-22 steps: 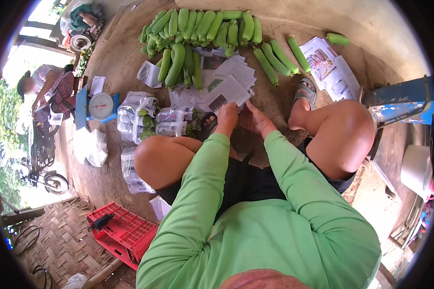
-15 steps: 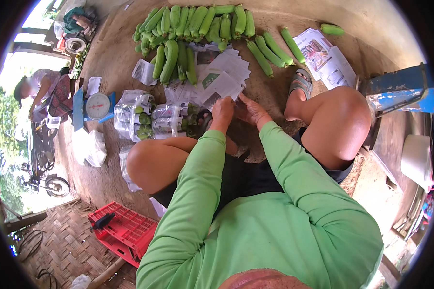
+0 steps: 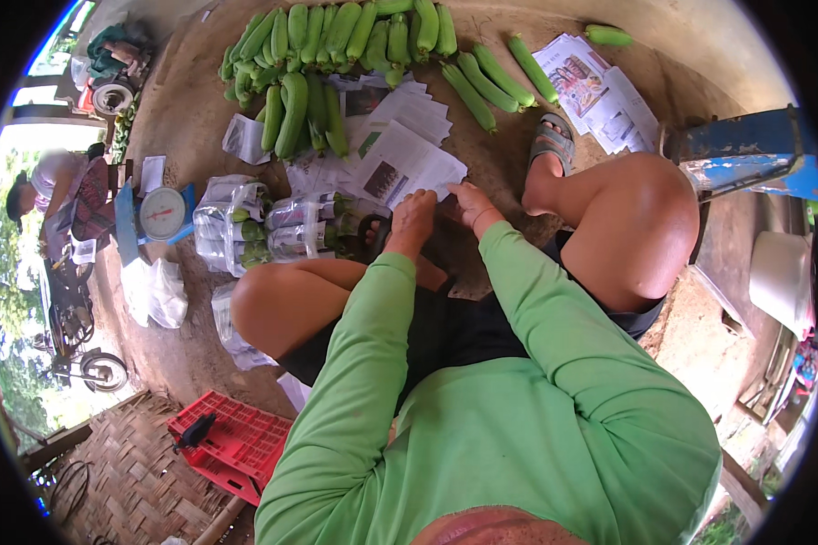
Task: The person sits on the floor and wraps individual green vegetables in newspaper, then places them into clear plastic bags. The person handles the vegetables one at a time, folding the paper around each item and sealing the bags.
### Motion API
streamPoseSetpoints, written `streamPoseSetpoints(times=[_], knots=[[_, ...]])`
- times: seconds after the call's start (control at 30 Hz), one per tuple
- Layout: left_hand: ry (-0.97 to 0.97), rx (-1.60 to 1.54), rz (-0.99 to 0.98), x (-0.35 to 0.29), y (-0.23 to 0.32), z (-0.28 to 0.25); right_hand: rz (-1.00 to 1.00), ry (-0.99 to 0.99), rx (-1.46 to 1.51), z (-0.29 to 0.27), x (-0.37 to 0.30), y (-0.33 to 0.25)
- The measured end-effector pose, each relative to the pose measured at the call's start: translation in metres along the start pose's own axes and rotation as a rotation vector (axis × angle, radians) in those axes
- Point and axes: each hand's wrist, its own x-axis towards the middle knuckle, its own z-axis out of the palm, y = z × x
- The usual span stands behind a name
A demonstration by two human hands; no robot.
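Both hands, left hand (image 3: 412, 221) and right hand (image 3: 473, 205), rest unclenched on a paper sheet (image 3: 407, 170) on the floor; I judge wrapping underway, next needs a cucumber (image 3: 293, 113).

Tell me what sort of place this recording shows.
Probably an open-sided farm packing spot on an earth floor: a heap of green gourds, wrapped bundles beside a scale, and loose paper sheets by both hands.
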Motion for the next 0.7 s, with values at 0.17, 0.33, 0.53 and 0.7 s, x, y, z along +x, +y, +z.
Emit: streamPoseSetpoints(times=[0.17, 0.33, 0.53, 0.7], knots=[[-0.045, 0.001, -0.060, -0.005, -0.004, -0.001, -0.009, 0.018, 0.063, -0.006, 0.001, -0.001], [-0.057, 0.040, -0.060, -0.008, -0.008, -0.008, 0.139, 0.090, -0.059, -0.020, 0.002, -0.013], [-0.071, 0.018, -0.085, 0.002, -0.003, -0.005, 0.082, 0.028, -0.140, -0.050, 0.005, -0.023], [-0.041, -0.018, -0.128, 0.005, -0.013, 0.007, 0.081, 0.155, -0.716, -0.018, -0.008, -0.054]])
